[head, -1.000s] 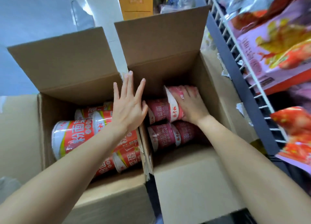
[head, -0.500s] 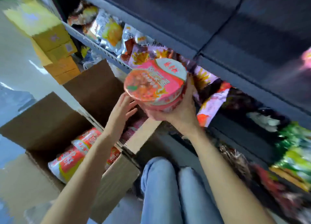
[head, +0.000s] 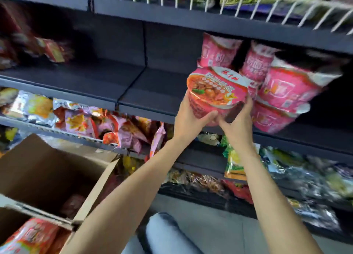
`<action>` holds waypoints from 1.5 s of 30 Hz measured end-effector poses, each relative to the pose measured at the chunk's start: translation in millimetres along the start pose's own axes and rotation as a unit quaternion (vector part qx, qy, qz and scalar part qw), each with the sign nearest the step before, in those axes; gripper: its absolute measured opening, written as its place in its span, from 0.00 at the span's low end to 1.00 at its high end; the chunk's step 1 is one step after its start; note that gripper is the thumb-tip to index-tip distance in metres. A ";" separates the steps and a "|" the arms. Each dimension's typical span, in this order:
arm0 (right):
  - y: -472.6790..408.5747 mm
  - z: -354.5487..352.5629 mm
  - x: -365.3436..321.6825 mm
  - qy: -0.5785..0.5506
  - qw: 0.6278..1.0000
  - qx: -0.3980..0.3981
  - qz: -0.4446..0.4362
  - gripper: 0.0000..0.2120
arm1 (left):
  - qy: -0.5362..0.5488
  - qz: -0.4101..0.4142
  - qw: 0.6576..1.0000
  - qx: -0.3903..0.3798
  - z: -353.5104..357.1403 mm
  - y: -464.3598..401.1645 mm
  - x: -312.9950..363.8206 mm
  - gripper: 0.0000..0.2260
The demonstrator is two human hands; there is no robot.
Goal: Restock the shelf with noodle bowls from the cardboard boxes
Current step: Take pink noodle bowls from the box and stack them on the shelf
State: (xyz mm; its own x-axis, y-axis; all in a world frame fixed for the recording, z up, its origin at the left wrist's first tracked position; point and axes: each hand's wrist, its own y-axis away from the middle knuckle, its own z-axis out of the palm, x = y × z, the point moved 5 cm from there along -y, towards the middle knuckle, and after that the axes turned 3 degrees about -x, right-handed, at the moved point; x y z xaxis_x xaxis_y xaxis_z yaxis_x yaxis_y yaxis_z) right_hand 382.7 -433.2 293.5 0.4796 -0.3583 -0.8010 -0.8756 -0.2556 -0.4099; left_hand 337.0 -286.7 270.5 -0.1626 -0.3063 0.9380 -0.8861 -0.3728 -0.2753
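Dark store shelf ahead: both hands, left hand and right hand, grip one noodle bowl just left of the stacked bowls. Risk: nudging that leaning stack could topple it.

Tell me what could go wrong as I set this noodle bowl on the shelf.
The pink noodle bowl in your left hand and right hand could bump the stacked pink bowls alongside, which already look tilted, and topple them. Set near the dark shelf's front edge, it might slip off.
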 end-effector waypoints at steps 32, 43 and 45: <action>114.3 461.4 -65.2 0.196 0.640 -0.663 -0.335 0.17 | -0.429 -0.415 0.774 0.212 -386.7 245.9 -280.4 0.21; 248.2 724.1 49.6 0.254 0.603 -0.738 -0.166 0.27 | -0.332 -0.511 0.729 0.312 -428.1 293.5 -394.7 0.40; 277.9 752.7 86.8 0.279 0.610 -0.735 -0.097 0.32 | -0.317 -0.500 0.735 0.329 -428.4 297.2 -404.7 0.39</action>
State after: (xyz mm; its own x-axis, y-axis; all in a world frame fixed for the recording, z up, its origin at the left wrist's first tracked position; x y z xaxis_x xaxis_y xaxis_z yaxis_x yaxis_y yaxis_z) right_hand 137.4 140.5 -218.4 0.8703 -0.3385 -0.3578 0.0025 -0.7234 0.6904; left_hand -46.4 101.7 -100.7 0.8481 0.1409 0.5107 0.0122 -0.9689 0.2470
